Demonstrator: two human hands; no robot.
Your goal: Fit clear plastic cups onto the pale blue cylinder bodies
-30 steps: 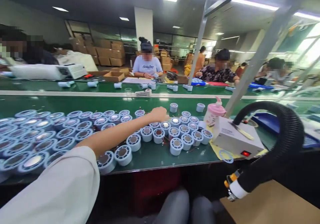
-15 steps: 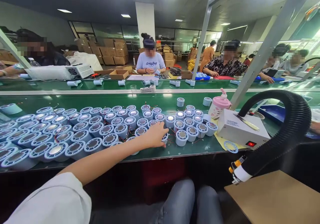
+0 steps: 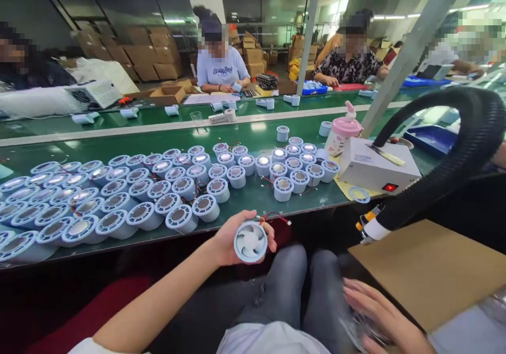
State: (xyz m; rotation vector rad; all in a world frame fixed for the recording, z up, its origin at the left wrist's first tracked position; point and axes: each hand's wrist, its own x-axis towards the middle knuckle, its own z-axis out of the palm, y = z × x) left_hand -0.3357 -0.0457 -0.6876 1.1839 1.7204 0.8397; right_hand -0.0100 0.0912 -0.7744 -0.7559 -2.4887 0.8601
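My left hand [image 3: 229, 241] is wrapped around a small light-blue round fan unit [image 3: 251, 242], held just off the table's front edge. White blades face up, and thin red and black wires with a small connector [image 3: 290, 222] stick out behind it. Low on the right, beside my leg, is my right hand [image 3: 379, 312], smeared by motion. Something greyish and see-through shows by its fingers, too blurred to name. Rows of similar light-blue housings [image 3: 142, 215] with round silvery centres stand on the green table [image 3: 245, 206].
A white box with a lit red switch [image 3: 379, 164] and a thick black hose [image 3: 466, 143] stand at right, beside a pink-lidded cup [image 3: 343, 127]. Brown cardboard [image 3: 430, 269] lies low at right. Across the conveyor [image 3: 158, 125], several people work.
My left hand has come back from the housings toward me and now holds a fan unit. My right hand has entered at lower right. The view has tipped downward.
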